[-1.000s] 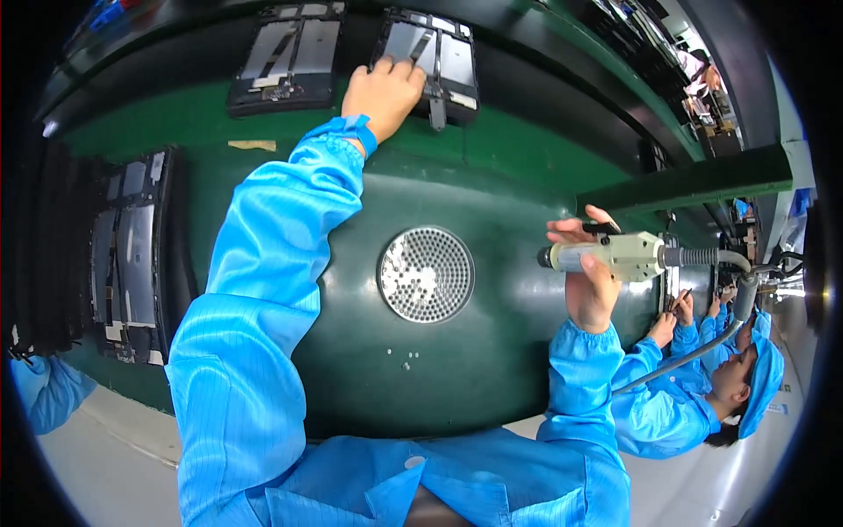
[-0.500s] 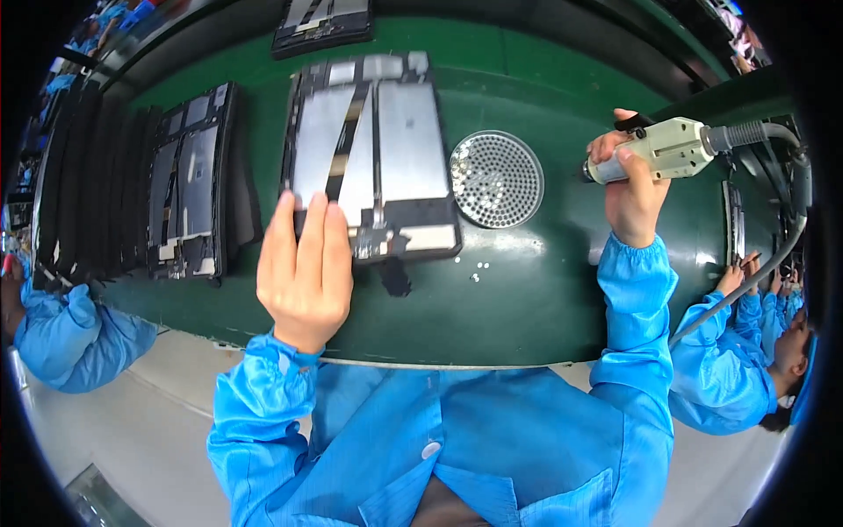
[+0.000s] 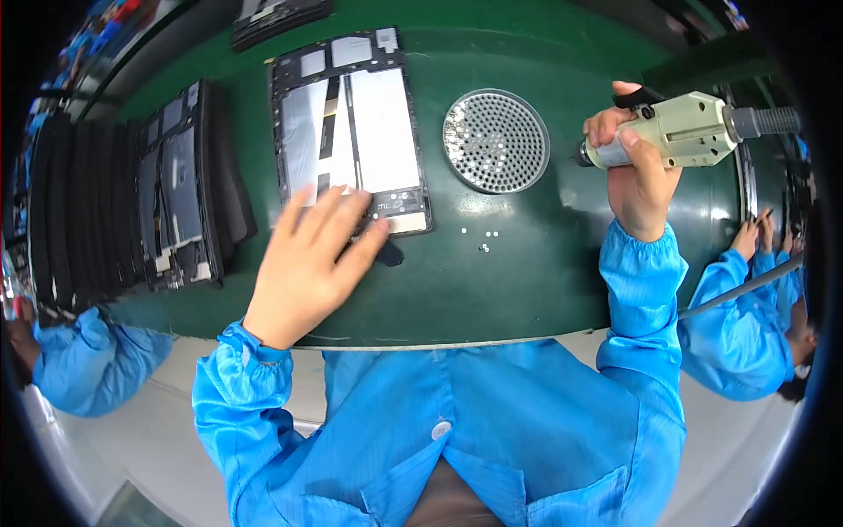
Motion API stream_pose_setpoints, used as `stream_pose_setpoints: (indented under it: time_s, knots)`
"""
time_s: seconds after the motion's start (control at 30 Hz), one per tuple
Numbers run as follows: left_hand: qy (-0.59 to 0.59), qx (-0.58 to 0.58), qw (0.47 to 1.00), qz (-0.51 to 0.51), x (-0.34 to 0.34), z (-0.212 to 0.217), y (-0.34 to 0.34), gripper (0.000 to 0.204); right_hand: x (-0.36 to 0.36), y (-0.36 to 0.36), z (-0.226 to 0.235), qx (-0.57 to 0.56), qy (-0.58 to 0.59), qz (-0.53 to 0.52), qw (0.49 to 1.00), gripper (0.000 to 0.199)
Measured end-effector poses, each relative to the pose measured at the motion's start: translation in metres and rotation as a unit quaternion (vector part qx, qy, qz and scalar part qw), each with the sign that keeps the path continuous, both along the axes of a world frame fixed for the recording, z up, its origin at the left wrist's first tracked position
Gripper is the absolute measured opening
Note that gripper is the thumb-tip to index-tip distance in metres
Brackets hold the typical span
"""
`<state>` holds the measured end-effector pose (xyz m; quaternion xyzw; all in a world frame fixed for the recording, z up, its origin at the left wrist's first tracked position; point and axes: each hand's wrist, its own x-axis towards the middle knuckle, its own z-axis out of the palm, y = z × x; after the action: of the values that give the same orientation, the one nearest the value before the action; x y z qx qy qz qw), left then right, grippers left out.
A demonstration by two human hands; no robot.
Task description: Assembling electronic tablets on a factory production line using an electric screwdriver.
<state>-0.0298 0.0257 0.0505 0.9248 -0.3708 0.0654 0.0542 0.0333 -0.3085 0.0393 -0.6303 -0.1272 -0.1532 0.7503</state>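
Note:
An opened tablet (image 3: 384, 132), with silvery panels and a dark frame, lies on the green table left of the middle. My left hand (image 3: 303, 263) rests over its near edge, fingers spread and slightly blurred, hiding the lower left corner. My right hand (image 3: 645, 189) is wrapped round a pale electric screwdriver (image 3: 698, 136), held above the table with its dark tip pointing left. Between them sits a round tray (image 3: 529, 167) full of small holes, some filled with shiny bits. Several tiny white pieces (image 3: 489, 234) lie loose in front of the tray.
A row of dark tablets (image 3: 88, 211) stands on edge at the left, with another opened tablet (image 3: 180, 189) at its end. More tablets (image 3: 281, 12) lie at the far edge. A hose (image 3: 777, 120) runs right from the screwdriver. Blue-sleeved people (image 3: 97, 360) sit on both sides.
The tablet has shifted left and away and now looks flatter on the table. My left hand's fingers have spread. My right hand keeps hold of the screwdriver.

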Motion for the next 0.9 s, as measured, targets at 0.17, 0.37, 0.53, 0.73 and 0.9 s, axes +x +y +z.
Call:
stream_pose_setpoints:
  time_s: [0.17, 0.37, 0.53, 0.73, 0.9]
  knots:
    - [-0.044, -0.036, 0.982, -0.178, 0.015, -0.026, -0.003, 0.031, -0.005, 0.000, -0.005, -0.027, 0.028, -0.010, 0.999, 0.049]
    - [-0.030, -0.193, 0.969, -0.149, 0.024, -0.042, -0.009, 0.032, -0.010, 0.004, 0.002, -0.056, 0.023, -0.060, 0.996, 0.054]
    - [-0.059, -0.168, 0.980, -0.093, 0.023, -0.045, -0.021, 0.028, -0.014, 0.003, -0.004, -0.034, 0.053, -0.042, 0.997, 0.060]
    - [-0.078, -0.129, 0.987, -0.052, 0.007, -0.047, -0.020, 0.026, -0.013, 0.009, -0.007, -0.045, 0.055, -0.020, 0.997, 0.063]
    - [-0.060, -0.142, 0.986, -0.055, 0.010, -0.044, -0.022, 0.026, -0.017, 0.014, 0.001, -0.046, 0.048, -0.019, 0.998, 0.065]
